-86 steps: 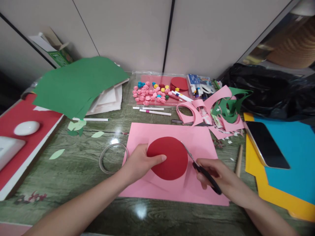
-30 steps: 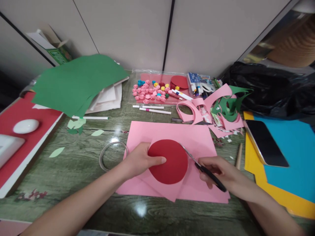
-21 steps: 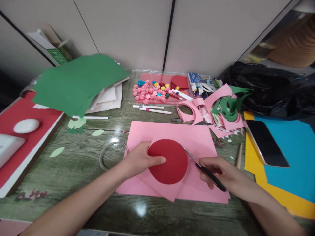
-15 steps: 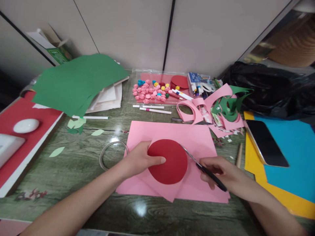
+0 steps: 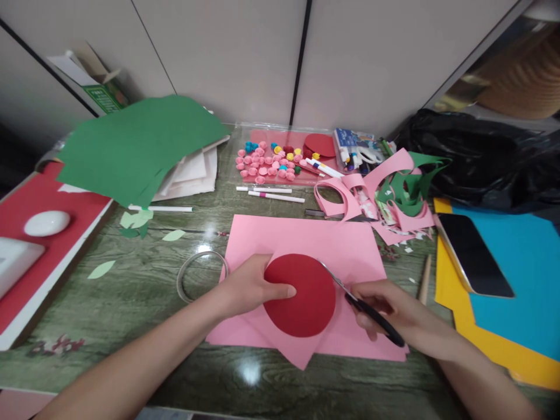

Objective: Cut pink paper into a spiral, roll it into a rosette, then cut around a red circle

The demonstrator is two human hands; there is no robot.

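Note:
My left hand (image 5: 251, 286) pinches a red paper circle (image 5: 301, 303) together with a sheet of pink paper (image 5: 300, 354) beneath it, thumb on top near the circle's left side. In my right hand (image 5: 385, 303) is a pair of scissors (image 5: 371, 315) with black handles. Their blades lie along the circle's upper right edge, at the pink sheet; whether they are parted I cannot tell. Underneath, a larger stack of pink paper (image 5: 359, 242) lies on the table. A roll of tape (image 5: 180, 280) sits left of the stack, partly behind my left wrist.
Behind the paper are white pens (image 5: 276, 198), a clear tray (image 5: 238, 175) with small coloured pieces, and curled pink paper scraps (image 5: 378, 178). A phone (image 5: 476, 254) rests on blue and yellow paper at right. Green paper (image 5: 135, 149) and a red board (image 5: 26, 192) occupy the left.
The red circle and the pink sheet under it have shifted slightly down toward me. My right hand with the scissors has moved a little to the left.

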